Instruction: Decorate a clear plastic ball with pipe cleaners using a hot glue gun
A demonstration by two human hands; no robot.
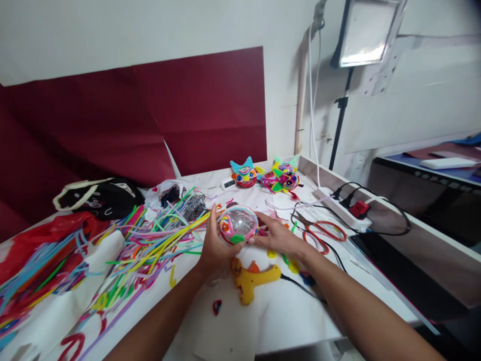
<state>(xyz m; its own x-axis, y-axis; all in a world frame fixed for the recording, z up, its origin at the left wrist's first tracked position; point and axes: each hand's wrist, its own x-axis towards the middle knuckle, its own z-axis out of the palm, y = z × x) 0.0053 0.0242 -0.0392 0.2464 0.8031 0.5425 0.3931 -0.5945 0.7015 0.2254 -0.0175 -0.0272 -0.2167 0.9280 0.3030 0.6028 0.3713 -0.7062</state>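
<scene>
A clear plastic ball (240, 224) with colourful pipe-cleaner shapes around its rim is held between both my hands over the table. My left hand (215, 243) cups its left side, fingers pointing up and thumb along the bottom. From the right, my right hand (276, 234) grips its edge with thumb and fingers. Just below lies a yellow hot glue gun (255, 281) with a black cord. Behind the ball stand two finished-looking decorated figures, one a blue-eared ball (246, 173), the other a multicoloured one (281, 176).
Loose pipe cleaners (150, 245) spread across the left, beside a black bag (97, 198) and a red plastic bag (56, 235). Orange-handled scissors (325, 231) lie right, near a white power strip (345, 210) with cords. A small white digital device (228, 184) sits at the back.
</scene>
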